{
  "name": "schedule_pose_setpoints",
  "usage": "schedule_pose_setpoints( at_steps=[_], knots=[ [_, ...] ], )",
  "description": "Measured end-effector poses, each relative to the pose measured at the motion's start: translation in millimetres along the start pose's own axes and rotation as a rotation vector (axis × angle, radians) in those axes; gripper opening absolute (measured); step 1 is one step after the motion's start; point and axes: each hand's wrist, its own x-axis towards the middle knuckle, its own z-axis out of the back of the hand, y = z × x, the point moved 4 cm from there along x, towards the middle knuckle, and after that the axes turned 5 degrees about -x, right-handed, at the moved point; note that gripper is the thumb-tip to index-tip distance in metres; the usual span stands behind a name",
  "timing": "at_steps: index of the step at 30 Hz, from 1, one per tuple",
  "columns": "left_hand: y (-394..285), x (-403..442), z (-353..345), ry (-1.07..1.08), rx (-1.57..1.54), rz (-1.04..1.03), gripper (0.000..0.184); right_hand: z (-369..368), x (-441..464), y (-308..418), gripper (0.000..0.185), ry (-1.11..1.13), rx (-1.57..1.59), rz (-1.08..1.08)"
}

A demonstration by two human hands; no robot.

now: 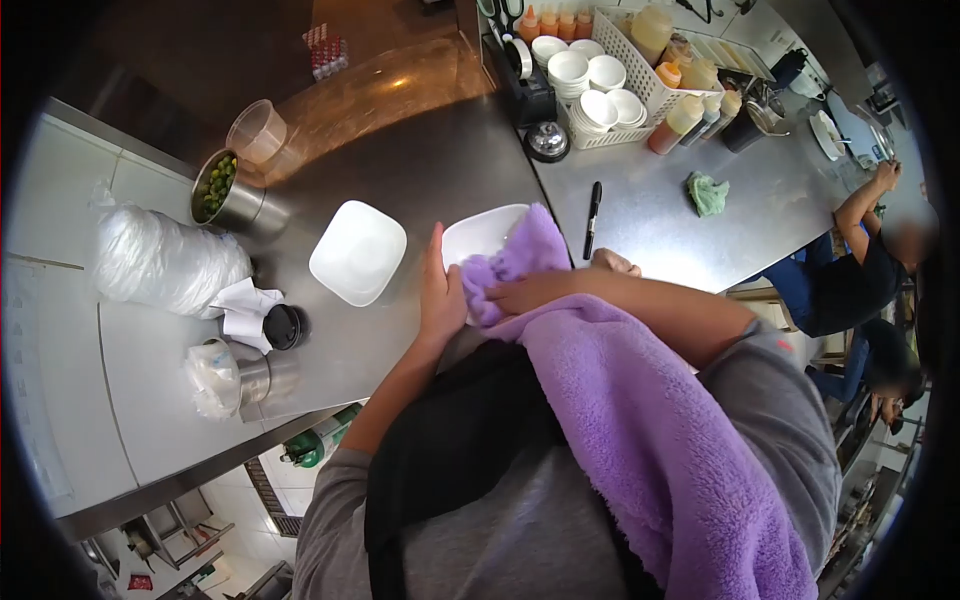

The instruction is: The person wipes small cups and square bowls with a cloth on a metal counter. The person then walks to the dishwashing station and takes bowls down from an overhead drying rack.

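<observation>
My left hand (440,290) grips the left side of a white bowl (478,232), its fingers along the outer wall. Inside that bowl, a purple towel (650,430) is bunched up under my right hand (532,293), which presses it against the inner surface. The rest of the towel hangs back over my right forearm and down my front. A second white bowl (358,253), squarish, sits on the metal counter to the left of my hands. Part of my right hand's grip is hidden by the cloth.
At the back stand stacked white bowls (597,108), sauce bottles (677,125) and a bell (547,142). A marker (593,220) and green cloth (707,194) lie right. Left are a metal container (225,190) and plastic bag (170,262). People (850,260) are far right.
</observation>
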Motion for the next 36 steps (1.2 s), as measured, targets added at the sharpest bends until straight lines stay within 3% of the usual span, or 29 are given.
schedule_pose_setpoints(
  at_steps=[2, 3, 4, 6, 7, 8, 10, 11, 12, 14, 16, 17, 18, 19, 20, 22, 23, 25, 27, 28, 30, 31, 33, 36],
  knots=[
    [-2, -1, -1, -0.003, 0.013, -0.001, 0.057, 47, -30, 7, 0.057, 0.35, 0.093, -0.267],
    [-2, -1, -1, 0.003, -0.008, -0.002, 0.057, 74, -42, 16, 0.061, 0.261, -0.07, -0.431],
    [-3, 0, -2, 0.007, -0.028, -0.003, 0.057, 55, -37, 9, 0.061, 0.262, -0.07, -0.434],
    [-4, 0, -1, 0.002, -0.018, -0.017, 0.057, 21, -14, -9, 0.065, -0.107, -0.563, -0.412],
    [-4, 1, 0, -0.007, -0.009, -0.031, 0.057, 19, -12, -2, 0.069, -0.119, -0.35, -0.387],
    [-3, 3, 0, -0.011, -0.007, -0.032, 0.057, 18, -13, -6, 0.069, -0.12, -0.352, -0.383],
    [0, 1, 0, -0.008, -0.004, -0.009, 0.057, 1, -17, 0, 0.07, 0.179, 0.245, 0.072],
    [-2, 0, -1, -0.015, 0.014, -0.006, 0.058, 38, -31, 13, 0.07, 0.422, 0.249, -0.043],
    [-3, 0, -2, -0.014, 0.014, -0.011, 0.058, 59, -36, 15, 0.07, 0.419, 0.247, -0.046],
    [-5, 1, -5, -0.003, 0.023, 0.007, 0.058, 82, -43, 0, 0.072, 0.449, 0.036, -0.365],
    [-3, 3, -4, -0.001, 0.009, -0.029, 0.059, 28, -16, -19, 0.078, 0.426, -0.294, -0.386],
    [-2, 4, -4, -0.003, -0.007, -0.065, 0.059, 1, 2, -19, 0.075, -0.015, -0.303, -0.317],
    [-2, 4, -4, -0.005, -0.004, -0.068, 0.059, -6, 3, 0, 0.078, -0.236, -0.276, -0.266],
    [-1, 4, -4, -0.01, 0.004, -0.056, 0.06, -13, 2, 20, 0.081, -0.453, -0.257, -0.202],
    [0, 4, -4, -0.016, 0.012, -0.039, 0.06, 6, -5, 22, 0.081, -0.455, -0.258, -0.198],
    [6, 2, -5, -0.038, 0.016, -0.04, 0.062, 26, -20, 23, 0.063, -0.058, 0.331, -0.03],
    [8, 3, -6, -0.084, -0.047, -0.068, 0.062, 34, -28, 20, 0.063, -0.057, 0.331, -0.031],
    [5, 4, -5, -0.125, -0.113, -0.103, 0.063, 44, -46, 12, 0.04, 0.065, 0.124, -0.063],
    [-23, -2, 4, -0.17, 0.358, -0.332, 0.059, 60, -64, 1, 0.034, -0.009, 0.066, -0.136],
    [-31, -3, 14, -0.169, 0.359, -0.335, 0.059, 70, -74, -4, 0.027, -0.078, 0.01, -0.203],
    [-44, -16, 3, 0.525, 0.549, -0.556, 0.054, 102, -102, -3, 0.028, -0.278, 0.114, -0.345],
    [-38, -23, -2, 0.599, 0.624, -0.589, 0.047, 111, -112, -3, 0.028, -0.275, 0.115, -0.344],
    [-35, -30, -1, 0.62, 0.651, -0.561, 0.043, 123, -133, -15, 0.027, -0.423, 0.263, -0.602],
    [-43, -28, 1, 0.661, 0.689, -0.531, 0.033, 121, -151, -22, 0.031, -0.622, 0.551, -0.595]
  ],
)
